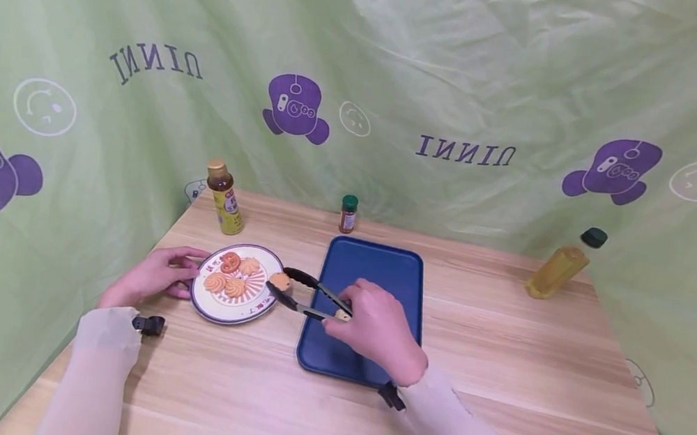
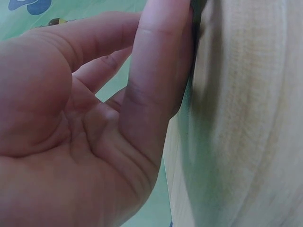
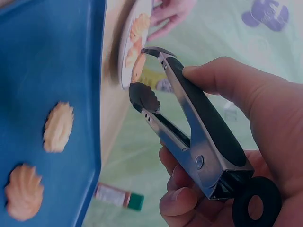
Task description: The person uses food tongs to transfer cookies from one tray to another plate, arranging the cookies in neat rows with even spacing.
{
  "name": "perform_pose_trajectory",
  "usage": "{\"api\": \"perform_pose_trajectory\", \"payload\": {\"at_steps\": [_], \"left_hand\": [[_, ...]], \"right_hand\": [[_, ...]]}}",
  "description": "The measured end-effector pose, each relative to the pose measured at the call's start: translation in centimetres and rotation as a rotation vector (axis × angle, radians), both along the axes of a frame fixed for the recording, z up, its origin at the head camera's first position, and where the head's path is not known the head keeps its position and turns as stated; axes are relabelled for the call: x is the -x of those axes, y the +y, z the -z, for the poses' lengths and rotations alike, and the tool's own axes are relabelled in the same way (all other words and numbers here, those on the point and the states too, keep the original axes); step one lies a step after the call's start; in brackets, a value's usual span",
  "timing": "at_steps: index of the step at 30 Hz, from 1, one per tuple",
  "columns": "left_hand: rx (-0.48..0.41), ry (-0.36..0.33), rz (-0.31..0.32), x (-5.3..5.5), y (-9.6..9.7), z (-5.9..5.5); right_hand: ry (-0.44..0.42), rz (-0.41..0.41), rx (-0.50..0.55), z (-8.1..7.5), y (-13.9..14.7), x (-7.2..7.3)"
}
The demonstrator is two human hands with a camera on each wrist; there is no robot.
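My right hand (image 1: pixel 376 325) grips black-and-metal kitchen tongs (image 1: pixel 317 286), its thumb pressing one arm in the right wrist view. A round cookie (image 1: pixel 280 281) sits between the tongs' tips, by the right rim of a white plate (image 1: pixel 210 308). Several cookies lie on that plate, among them a swirled cookie (image 1: pixel 214 282) and a pretzel-shaped cookie (image 1: pixel 230 262). With fairly straight fingers, my left hand (image 1: pixel 157 272) touches the plate's left rim. Under the right hand lies a blue tray (image 1: pixel 369 261); the right wrist view shows a pale cookie (image 3: pixel 58 126) and a browner cookie (image 3: pixel 23 192) on it.
A yellow-labelled bottle (image 1: pixel 227 206) stands behind the plate. Behind the tray is a small green-capped jar (image 1: pixel 348 216). An oil bottle (image 1: pixel 557 271) stands at the back right of the wooden table (image 1: pixel 497 372). A green printed curtain (image 1: pixel 400 75) hangs around the table.
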State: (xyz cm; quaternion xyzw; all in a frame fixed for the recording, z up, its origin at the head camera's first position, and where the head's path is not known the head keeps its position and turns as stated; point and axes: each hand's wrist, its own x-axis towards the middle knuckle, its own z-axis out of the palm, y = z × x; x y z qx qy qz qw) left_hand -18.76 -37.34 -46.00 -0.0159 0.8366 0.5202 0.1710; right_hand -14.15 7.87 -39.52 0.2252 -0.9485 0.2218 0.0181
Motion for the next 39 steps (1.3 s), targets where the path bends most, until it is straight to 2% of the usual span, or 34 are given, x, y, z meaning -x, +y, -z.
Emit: {"api": "perform_pose_trajectory", "payload": {"at_steps": [6, 11, 24, 33, 39], "left_hand": [[-0.005, -0.004, -0.005, 0.1, -0.1, 0.2], [0.000, -0.012, -0.001, 0.3, -0.1, 0.1], [0.014, 0.015, 0.007, 0.5, 0.2, -0.3], [0.008, 0.003, -0.001, 0.3, 0.0, -0.1], [-0.005, 0.004, 0.005, 0.3, -0.1, 0.1]], "right_hand": [[0.082, -0.080, -0.056, 0.1, -2.6, 0.9], [0.081, -0.111, -0.089, 0.1, -4.0, 1.3], [0.104, -0.124, -0.141, -0.5, -5.0, 1.6], [0.065, -0.123, -0.138, -0.7, -4.9, 1.4], [-0.005, -0.120, -0.037, -0.6, -3.9, 1.2]]}}
